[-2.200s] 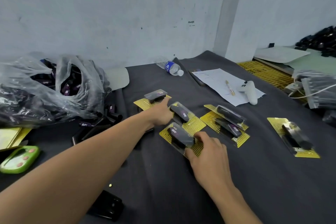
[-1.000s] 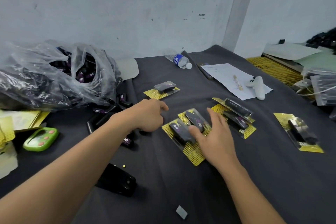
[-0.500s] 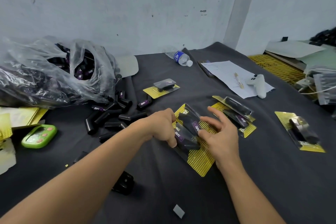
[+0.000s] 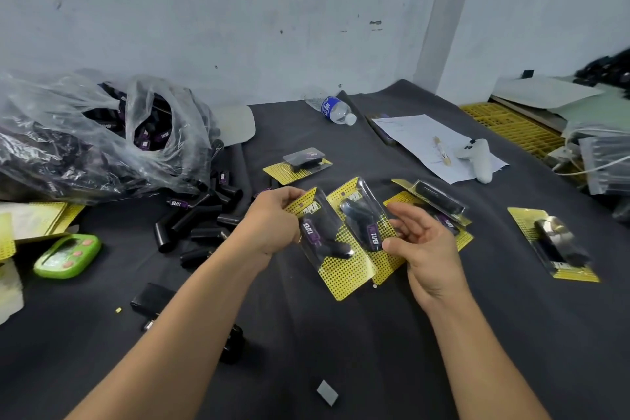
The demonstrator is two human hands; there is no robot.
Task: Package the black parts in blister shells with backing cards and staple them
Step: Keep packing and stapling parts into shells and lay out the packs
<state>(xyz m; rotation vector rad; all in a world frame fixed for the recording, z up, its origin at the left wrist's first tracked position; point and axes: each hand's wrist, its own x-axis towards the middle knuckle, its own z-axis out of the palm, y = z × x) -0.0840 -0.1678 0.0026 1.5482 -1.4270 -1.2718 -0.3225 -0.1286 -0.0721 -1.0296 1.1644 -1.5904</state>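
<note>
Now lifting off the dark cloth (image 4: 341, 351) rather than pressing flat: pinching the left blister pack (image 4: 325, 240) by its top with the left hand (image 4: 272, 225), apparently clasping the right blister pack (image 4: 362, 219) edgewise with the right hand (image 4: 422, 249); likely gathering for stapling.

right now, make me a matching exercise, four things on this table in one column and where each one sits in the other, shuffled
Things
1. water bottle
2. white controller
3. green gadget
4. nearest blister pack

Places
a. gripped by the left hand
b. on the sheet of paper
c. on its side by the far wall
d. near the table's left edge

Pairs: 1-c, 2-b, 3-d, 4-a
</note>
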